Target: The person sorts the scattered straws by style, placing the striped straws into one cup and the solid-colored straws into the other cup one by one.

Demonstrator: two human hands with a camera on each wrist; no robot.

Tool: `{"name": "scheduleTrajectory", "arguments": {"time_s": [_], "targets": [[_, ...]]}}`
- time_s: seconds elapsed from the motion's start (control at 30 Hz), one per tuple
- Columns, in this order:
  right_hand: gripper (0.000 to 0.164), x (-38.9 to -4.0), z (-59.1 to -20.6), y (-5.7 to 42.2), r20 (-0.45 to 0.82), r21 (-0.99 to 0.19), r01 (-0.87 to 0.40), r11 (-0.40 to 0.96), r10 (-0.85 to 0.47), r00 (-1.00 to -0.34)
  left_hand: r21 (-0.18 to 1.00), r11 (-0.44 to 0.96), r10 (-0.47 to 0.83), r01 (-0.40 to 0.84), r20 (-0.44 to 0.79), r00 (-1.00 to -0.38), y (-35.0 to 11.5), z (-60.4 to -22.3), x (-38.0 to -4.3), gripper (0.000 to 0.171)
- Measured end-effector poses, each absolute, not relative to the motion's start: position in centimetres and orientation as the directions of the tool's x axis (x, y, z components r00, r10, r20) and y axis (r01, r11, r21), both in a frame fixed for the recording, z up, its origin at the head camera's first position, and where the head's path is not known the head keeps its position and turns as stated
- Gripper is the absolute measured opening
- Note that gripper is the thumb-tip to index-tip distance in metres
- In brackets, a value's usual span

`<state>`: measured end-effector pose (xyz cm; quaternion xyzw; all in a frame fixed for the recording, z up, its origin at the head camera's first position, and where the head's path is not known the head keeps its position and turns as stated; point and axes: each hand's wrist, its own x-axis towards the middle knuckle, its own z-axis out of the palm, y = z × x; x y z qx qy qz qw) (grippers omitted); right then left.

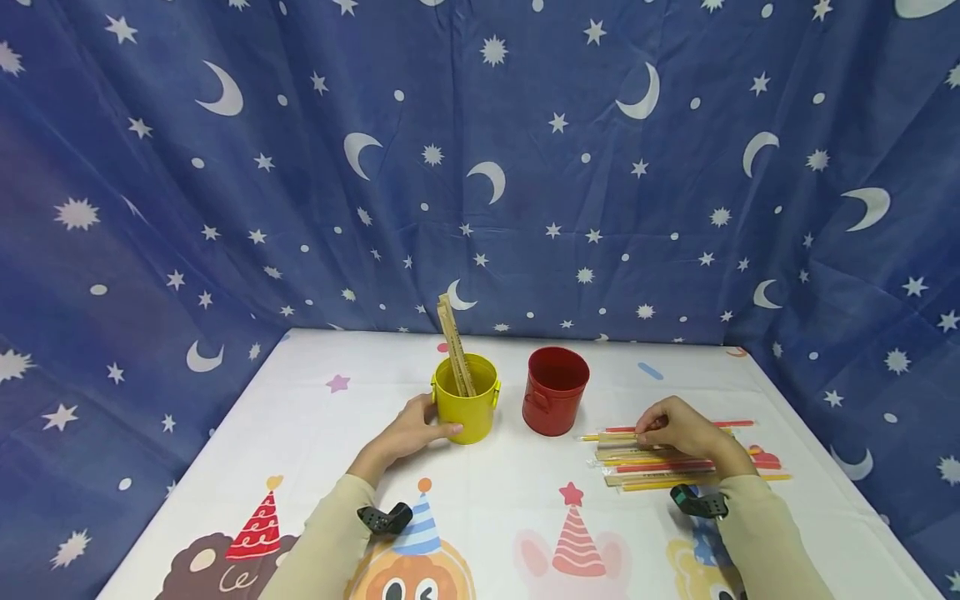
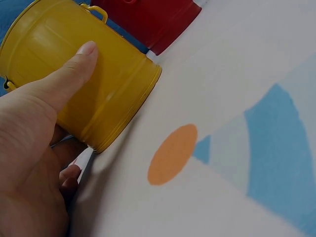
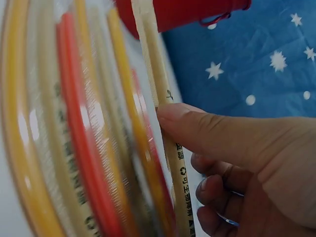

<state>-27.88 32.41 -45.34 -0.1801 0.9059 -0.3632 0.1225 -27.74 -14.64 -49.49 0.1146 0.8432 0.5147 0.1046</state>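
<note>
My left hand point(image 1: 412, 431) holds the yellow bucket point(image 1: 467, 421) at its left side, with the thumb point(image 2: 74, 74) across the front wall. Several tan wrapped straws point(image 1: 454, 346) lean inside that bucket, rising above its rim. At the right, my right hand point(image 1: 678, 429) pinches a tan wrapped straw point(image 3: 165, 84) with dark printing between thumb and fingers. It is at the far side of a row of red, yellow and tan straws on the table; a red straw point(image 3: 81, 138) and a yellow straw point(image 3: 17, 113) show close by.
A red bucket point(image 1: 555, 396) stands between the yellow bucket and the row of straws, its handle down. The white tablecloth point(image 1: 502, 492) has printed party figures. Behind the table hangs a blue curtain point(image 1: 420, 208) with moons and stars.
</note>
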Motion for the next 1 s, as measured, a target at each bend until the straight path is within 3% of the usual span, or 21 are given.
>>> {"name": "scheduleTrajectory", "arguments": {"time_s": [0.53,1.0], "targets": [[0.008,-26.7,-41.6,30.0,0.094,-0.731,-0.316,0.605,-0.370,-0.924,0.900,0.425,0.308,0.103,-0.036,-0.951,-14.6,-49.6,-27.7,0.077],[0.015,-25.5,-40.3,27.2,0.273,-0.870,-0.349,0.347,-0.249,-0.929,0.902,0.421,0.309,0.093,-0.046,-0.950,-14.6,-49.4,-27.8,0.082]]}}
